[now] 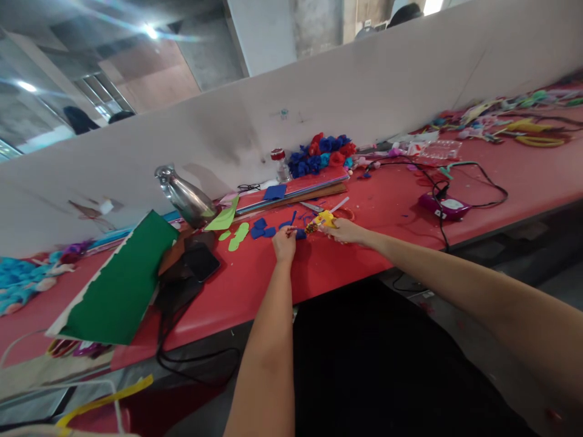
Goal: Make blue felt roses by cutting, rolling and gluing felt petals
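My right hand (345, 231) is wrapped round a yellow hot glue gun (325, 218). Its stained, dark nozzle points left toward my other hand, and a pale glue stick (340, 204) seems to poke out behind. My left hand (285, 244) is closed in a pinch near the nozzle; a small dark bit shows at the fingertips, too small to name. Blue cut pieces (259, 227) lie just left of it, with light green cut pieces (239, 235) further left. Scissors (312, 207) lie behind the glue gun, partly hidden.
A steel jug (186, 195), a green sheet (119, 282) and a dark phone (201, 262) are on the left. Stacked sheets (296, 189), a red-capped jar (280, 165) and blue and red flowers (321, 155) stand behind. A purple device (444, 206) with black cable sits right on the red table (328, 267).
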Action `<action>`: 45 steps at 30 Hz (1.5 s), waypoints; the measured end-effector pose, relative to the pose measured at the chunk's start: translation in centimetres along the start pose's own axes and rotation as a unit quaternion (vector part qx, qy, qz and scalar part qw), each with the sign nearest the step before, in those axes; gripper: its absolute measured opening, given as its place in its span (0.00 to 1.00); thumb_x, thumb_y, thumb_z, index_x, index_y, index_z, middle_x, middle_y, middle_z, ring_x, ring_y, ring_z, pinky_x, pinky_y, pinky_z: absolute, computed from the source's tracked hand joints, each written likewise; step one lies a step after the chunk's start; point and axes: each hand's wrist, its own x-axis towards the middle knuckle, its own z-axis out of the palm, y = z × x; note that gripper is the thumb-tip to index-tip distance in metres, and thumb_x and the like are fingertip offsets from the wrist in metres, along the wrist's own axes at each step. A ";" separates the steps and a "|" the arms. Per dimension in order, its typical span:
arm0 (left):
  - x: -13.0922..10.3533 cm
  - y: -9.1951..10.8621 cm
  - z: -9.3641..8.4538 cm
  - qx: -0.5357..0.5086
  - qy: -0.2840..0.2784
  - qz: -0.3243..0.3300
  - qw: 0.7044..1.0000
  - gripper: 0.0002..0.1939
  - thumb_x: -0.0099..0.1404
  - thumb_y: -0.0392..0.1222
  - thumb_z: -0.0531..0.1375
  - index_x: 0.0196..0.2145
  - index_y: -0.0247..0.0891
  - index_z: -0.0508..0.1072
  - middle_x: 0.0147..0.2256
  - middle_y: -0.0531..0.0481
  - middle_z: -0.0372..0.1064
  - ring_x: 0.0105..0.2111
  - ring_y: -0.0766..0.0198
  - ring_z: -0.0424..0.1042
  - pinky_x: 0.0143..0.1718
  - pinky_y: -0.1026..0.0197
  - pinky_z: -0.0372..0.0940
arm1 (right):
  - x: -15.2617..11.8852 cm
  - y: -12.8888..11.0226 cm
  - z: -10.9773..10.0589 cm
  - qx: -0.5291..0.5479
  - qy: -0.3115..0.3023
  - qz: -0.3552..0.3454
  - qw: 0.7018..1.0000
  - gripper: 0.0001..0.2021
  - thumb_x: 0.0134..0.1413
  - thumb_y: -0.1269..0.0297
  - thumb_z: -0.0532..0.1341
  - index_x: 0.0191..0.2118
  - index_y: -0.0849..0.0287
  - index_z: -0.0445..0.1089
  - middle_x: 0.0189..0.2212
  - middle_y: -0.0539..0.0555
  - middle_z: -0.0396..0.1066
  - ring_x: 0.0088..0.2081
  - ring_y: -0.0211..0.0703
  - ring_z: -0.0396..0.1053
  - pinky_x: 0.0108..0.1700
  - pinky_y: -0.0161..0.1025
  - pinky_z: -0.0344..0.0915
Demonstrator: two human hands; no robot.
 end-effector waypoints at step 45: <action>0.1 -0.8 0.4 0.039 -0.018 0.021 0.999 0.17 0.52 0.32 0.61 0.42 0.38 0.74 0.31 0.51 0.73 0.29 0.66 0.68 0.37 0.64 0.63 | 1.1 -0.2 -0.4 -0.007 0.018 0.031 0.999 0.20 0.56 0.48 0.57 0.22 0.59 0.59 0.13 0.45 0.55 0.14 0.29 0.54 0.16 0.30 0.51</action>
